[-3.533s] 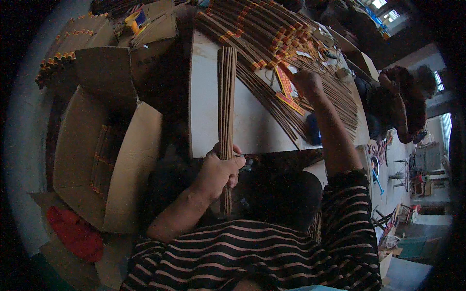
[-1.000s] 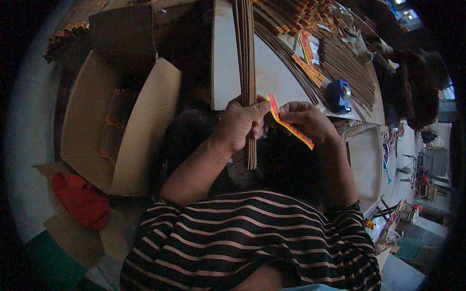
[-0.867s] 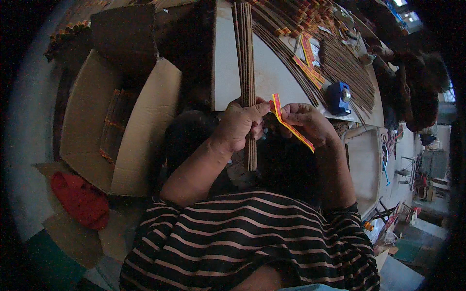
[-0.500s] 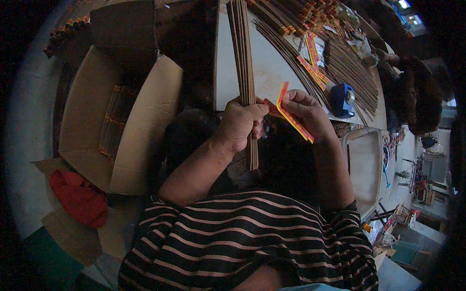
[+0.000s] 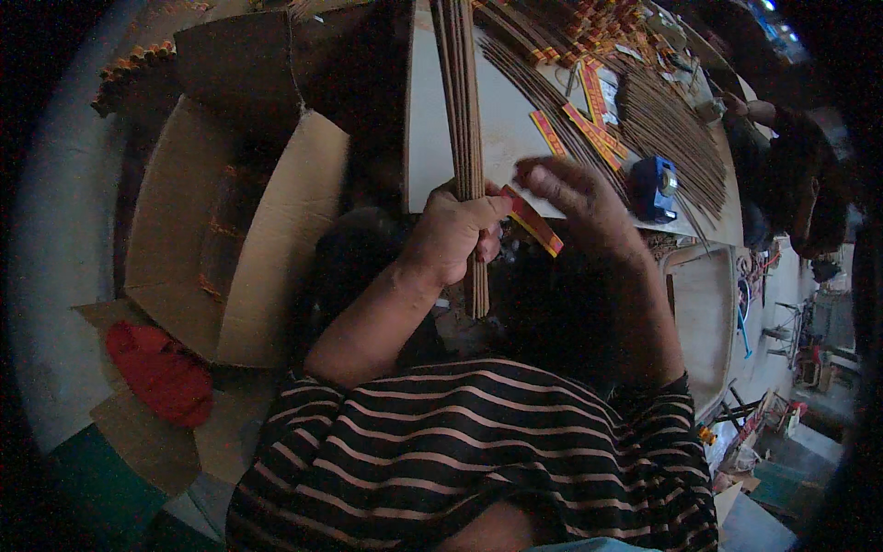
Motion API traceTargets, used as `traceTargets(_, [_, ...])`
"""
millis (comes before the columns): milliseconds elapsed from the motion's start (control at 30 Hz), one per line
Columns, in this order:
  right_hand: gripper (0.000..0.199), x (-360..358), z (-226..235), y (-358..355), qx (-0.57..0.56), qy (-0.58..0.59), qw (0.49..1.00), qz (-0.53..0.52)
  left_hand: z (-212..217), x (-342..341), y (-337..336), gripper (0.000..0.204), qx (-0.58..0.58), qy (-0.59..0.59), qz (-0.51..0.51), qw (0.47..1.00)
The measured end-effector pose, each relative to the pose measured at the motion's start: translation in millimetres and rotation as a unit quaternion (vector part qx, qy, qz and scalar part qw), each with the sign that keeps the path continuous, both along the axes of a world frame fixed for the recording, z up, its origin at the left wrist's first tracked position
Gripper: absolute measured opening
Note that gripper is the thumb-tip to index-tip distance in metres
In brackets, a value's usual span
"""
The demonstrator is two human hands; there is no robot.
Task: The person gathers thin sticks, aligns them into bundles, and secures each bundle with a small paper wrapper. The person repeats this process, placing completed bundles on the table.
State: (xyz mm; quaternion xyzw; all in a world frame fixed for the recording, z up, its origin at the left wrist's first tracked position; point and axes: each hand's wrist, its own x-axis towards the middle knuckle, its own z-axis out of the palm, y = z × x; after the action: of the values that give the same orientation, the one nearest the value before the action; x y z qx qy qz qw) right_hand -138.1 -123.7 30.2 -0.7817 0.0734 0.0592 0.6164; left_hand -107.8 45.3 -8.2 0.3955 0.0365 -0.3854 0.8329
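So the bundle of thin brown sticks (image 5: 464, 110) is in front of us, near the middle, running away from our body: its long far part reaches out over the desk (image 5: 432, 156), and a short end pokes out on our side of the fist. Our left hand (image 5: 457, 230) is closed round it toward the near end, with a red and yellow strip (image 5: 537, 225) caught by the thumb and sticking out to the right.

Our guess on handling: light overall, stiff lengthwise, dry rather than slippery, but each stick could snap if bent. The far ends splay a bit, so we'd take hold with a full, even wrap and not pinch one or two sticks. Closer to the middle would probably balance better. The strip looks thin and floppy, so we'd go for its edge.

Our right hand (image 5: 579, 193) is up near the desk's edge, fingers loosely bent, but it's blurry and we can't tell if there's anything in it.

Further out on the desk: more strips (image 5: 593, 133), a blue tape dispenser (image 5: 654, 189) and a spread of loose sticks (image 5: 676, 133). Off left there's an open cardboard box (image 5: 285, 212), with a red cloth (image 5: 158, 373) just below.
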Motion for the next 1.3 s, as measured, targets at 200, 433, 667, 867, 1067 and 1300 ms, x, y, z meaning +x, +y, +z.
traceTargets(200, [0.024,-64,17,18,0.06,0.088,0.992,-0.072,19,-25,4,0.011,0.066,-0.09,-0.086,0.99])
traceTargets(433, [0.016,-112,43,30,0.062,0.052,0.986,-0.147,45,-52,18,0.017,0.265,-0.228,-0.216,0.912])
traceTargets(667, [0.019,-128,39,54,0.102,0.012,0.982,-0.158,65,-82,23,0.032,0.283,-0.243,-0.285,0.883])
traceTargets(867, [0.021,-139,39,60,0.074,0.021,0.984,-0.159,63,-96,26,0.024,0.294,-0.239,-0.279,0.882])
traceTargets(1067, [0.022,-148,40,63,0.045,0.049,0.983,-0.17,67,-103,28,0.033,0.308,-0.259,-0.307,0.863])
traceTargets(1300, [0.027,-158,20,66,0.047,0.044,0.99,-0.128,56,-115,43,0.034,0.315,-0.223,-0.333,0.86])
